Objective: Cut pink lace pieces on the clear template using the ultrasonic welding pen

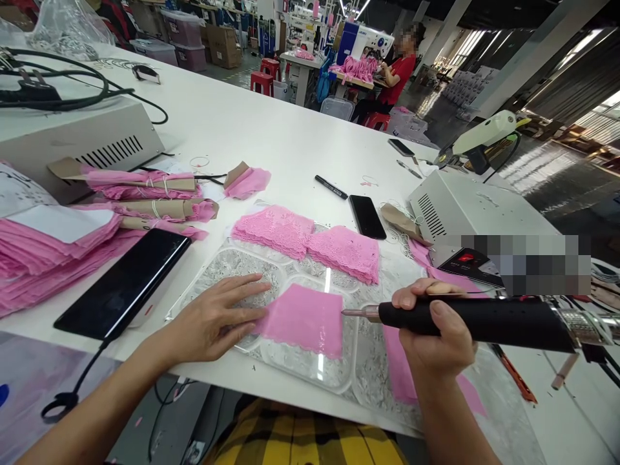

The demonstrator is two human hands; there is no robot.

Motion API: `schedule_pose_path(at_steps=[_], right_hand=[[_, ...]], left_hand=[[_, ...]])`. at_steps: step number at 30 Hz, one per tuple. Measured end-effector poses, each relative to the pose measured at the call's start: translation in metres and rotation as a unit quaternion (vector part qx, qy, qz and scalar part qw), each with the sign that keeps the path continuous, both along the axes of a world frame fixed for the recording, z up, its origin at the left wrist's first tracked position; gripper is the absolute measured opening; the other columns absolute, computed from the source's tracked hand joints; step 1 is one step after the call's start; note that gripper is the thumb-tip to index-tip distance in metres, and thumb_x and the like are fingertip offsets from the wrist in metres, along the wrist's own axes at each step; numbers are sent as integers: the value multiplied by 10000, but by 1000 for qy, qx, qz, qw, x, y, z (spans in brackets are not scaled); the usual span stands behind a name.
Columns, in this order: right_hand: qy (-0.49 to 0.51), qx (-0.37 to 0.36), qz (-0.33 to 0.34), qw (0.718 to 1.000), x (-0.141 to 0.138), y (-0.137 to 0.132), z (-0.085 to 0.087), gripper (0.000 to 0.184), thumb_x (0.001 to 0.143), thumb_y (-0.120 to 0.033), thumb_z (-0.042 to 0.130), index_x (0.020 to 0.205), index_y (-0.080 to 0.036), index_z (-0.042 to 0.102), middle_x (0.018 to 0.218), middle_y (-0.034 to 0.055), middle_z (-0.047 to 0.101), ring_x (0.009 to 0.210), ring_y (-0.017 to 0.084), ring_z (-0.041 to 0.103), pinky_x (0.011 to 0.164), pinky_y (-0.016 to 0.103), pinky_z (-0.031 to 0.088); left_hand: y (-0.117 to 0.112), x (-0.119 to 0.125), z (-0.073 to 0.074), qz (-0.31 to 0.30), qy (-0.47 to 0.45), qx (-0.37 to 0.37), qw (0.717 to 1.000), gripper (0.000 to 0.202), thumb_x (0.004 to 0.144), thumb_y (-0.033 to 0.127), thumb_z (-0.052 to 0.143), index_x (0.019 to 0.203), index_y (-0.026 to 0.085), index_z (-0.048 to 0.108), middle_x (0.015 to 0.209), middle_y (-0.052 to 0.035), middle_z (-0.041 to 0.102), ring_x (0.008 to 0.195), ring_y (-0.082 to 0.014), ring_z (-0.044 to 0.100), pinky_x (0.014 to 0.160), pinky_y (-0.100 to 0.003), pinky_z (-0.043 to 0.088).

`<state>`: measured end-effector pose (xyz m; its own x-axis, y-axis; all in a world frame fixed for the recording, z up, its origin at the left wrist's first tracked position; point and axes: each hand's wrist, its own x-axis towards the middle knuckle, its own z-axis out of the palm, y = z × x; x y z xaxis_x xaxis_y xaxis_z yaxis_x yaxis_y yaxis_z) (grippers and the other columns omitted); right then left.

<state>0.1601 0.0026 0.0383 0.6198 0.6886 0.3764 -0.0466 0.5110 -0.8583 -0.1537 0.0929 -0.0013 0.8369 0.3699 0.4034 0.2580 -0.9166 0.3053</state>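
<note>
My right hand (436, 329) is closed round the black handle of a pen-like tool (475, 320) with a pointed metal tip. That tip is at the right edge of a pink fabric piece (305, 320), which lies flat on a clear plastic template (334, 381). With fingers stretched out flat, my left hand (217, 320) rests on the template, its fingertips at the fabric's left edge. Just beyond are two stacks of pink lace pieces, a left stack (274, 231) and a right stack (345, 252). More pink fabric (400, 365) lies under my right hand.
To the left are a large black phone (123, 281), pink fabric bundles (155, 184) and a grey vented box (92, 142). Another phone (367, 216) and a marker (331, 186) lie ahead. At right stand a second vented box (479, 206) and an orange cutter (514, 374). A person in red (400, 74) sits far off.
</note>
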Motion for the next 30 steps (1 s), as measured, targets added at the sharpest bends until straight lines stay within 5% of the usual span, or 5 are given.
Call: schedule_pose_path(at_steps=[30], right_hand=[[-20,-3,64,998,0,-13,2,97,687,-237,578,763,-180,598,715,-2,541,498,96,507,454,272,458]], left_hand=[[-1,1,1,-1,-4,-16,1000,292,924,204,544,1169,253,695,1431,-71,531,1364,-303,442,1061,-480,470]])
